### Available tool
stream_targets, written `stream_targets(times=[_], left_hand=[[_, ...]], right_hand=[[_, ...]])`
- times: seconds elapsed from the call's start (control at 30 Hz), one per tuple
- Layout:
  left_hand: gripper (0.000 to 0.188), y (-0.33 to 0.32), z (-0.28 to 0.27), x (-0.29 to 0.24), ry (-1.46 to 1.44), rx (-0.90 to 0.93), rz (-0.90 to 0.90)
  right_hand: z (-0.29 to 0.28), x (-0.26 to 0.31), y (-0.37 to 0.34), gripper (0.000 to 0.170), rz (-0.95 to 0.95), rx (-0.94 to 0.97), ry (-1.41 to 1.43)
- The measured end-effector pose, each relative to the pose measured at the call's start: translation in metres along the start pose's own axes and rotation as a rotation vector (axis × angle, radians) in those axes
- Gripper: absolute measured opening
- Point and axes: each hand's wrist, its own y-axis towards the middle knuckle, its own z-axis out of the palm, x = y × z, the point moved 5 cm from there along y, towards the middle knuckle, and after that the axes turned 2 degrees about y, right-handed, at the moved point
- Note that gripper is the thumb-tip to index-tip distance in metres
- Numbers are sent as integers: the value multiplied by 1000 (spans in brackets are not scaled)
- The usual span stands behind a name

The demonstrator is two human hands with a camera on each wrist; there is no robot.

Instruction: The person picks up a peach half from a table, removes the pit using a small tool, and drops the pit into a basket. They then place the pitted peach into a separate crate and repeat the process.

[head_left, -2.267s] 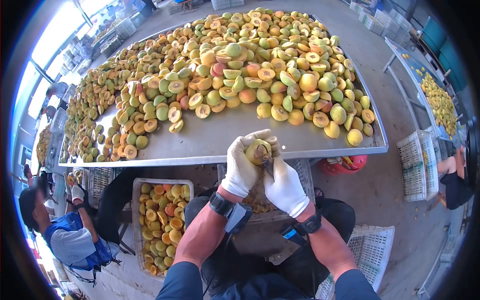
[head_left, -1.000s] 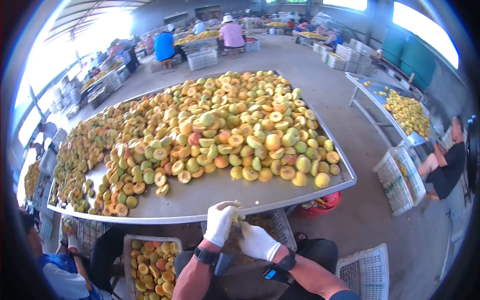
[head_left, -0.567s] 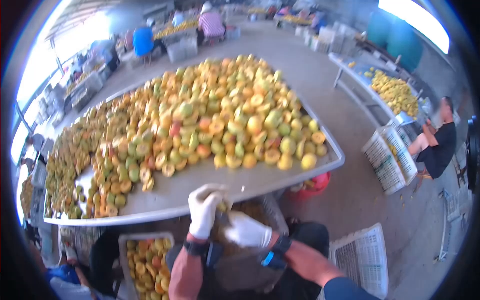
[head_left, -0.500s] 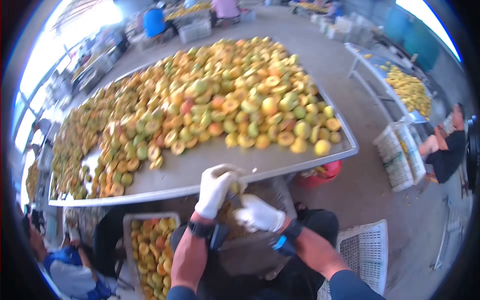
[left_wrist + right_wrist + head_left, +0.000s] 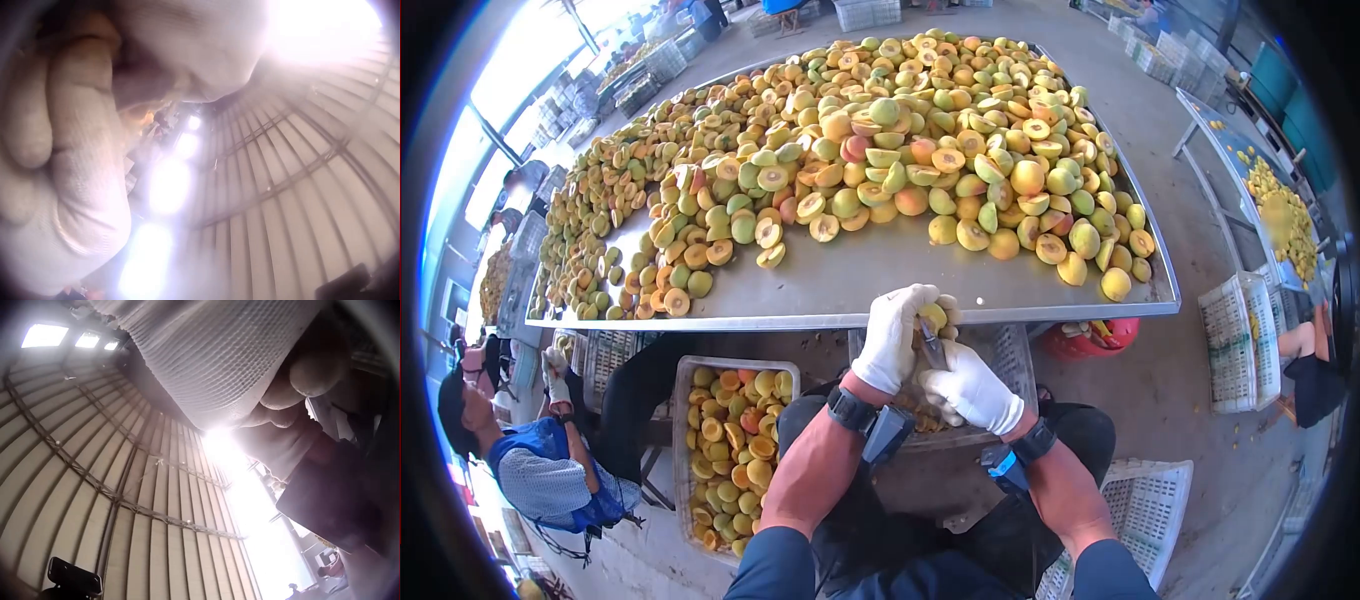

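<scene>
In the head view, my gloved left hand grips a halved yellow peach above the table's front edge, fingers curled round its far side. My gloved right hand holds a short metal-bladed tool, its tip at the peach's cut face. The right fingers hide the tool's handle. Both wrist views show mostly gloves: curled left fingers and curled right fingers. Beneath the hands sits a crate with scraps in it. On the metal table lies a large heap of halved peaches.
A crate of pitted peach halves stands left of my legs, and a white crate at right. A red bucket is under the table's right end. A person in a blue vest sits at left; white crates stand at right.
The head view swung up across the hall and back down. Both hands stay together; the peach half in my left hand now shows more yellow flesh, with the blade against it.
</scene>
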Motion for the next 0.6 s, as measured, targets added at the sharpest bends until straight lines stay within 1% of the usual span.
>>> stream_targets(times=[0.03, 0.1, 0.13, 0.2, 0.27, 0.3, 0.4, 0.43, 0.47, 0.5, 0.53, 0.6], left_hand=[[28, 0, -1, 0, -2, -3, 3], [27, 3, -2, 1, 72, 4, 33], [27, 2, -3, 2, 74, 4, 35], [27, 0, -3, 0, 134, 8, 140], [28, -7, 1, -7, 193, 18, 231], [28, -8, 4, -9, 198, 43, 259], [27, -11, 10, -15, 167, 108, 320], [27, -12, 13, -15, 127, 153, 281], [27, -12, 15, -15, 85, 197, 239], [31, -11, 18, -16, 101, 214, 230], [31, -11, 18, -20, 99, 211, 240], [30, -13, 23, -22, 198, 306, 116]], right_hand=[[0, -7, 4, 8, 1, 3, -2], [-1, -8, 8, 7, -174, -82, -214], [1, -6, 5, 7, -177, -80, -214], [4, -2, -4, 2, 18, -33, -33], [7, 4, -10, 3, 11, 80, 47], [7, 3, -12, 5, 45, 139, 107], [9, 4, -17, 3, 104, 249, 330], [7, 4, -17, 3, 94, 251, 324], [7, 3, -17, 3, 111, 297, 380], [7, 2, -18, 4, 133, 343, 433], [5, 0, -17, 4, 133, 348, 423], [5, 0, -17, 6, 104, 448, 572]])
